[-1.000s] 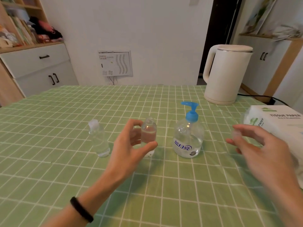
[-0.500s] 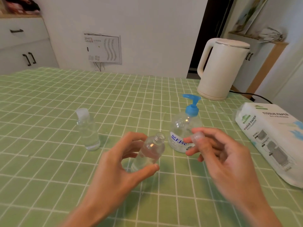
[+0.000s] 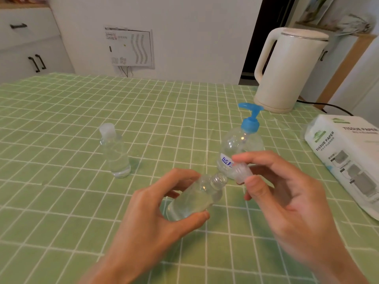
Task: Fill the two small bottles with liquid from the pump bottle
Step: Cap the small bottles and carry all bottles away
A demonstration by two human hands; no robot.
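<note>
Two hands meet over the middle of the table. The left hand (image 3: 155, 218) curls its thumb and fingers round the body of an open small bottle (image 3: 196, 199), holding it tilted above the cloth with its threaded neck pointing up and to the right; clear liquid shows inside it. The right hand (image 3: 287, 201) pinches a clear ribbed cap (image 3: 242, 171) between thumb and fingertips, just beside that neck; whether cap and neck touch cannot be told. Directly behind the cap stands the pump bottle (image 3: 244, 140), upright, with a blue pump head whose spout points left. Well to the left, the second small bottle (image 3: 117, 154) stands upright with its cap on, filled with clear liquid. All this is over a green checked tablecloth (image 3: 61, 201). Farther back on the right sits a cream kettle (image 3: 291, 70), and a pack of tissue paper (image 3: 348, 156) lies at the right edge.
</note>
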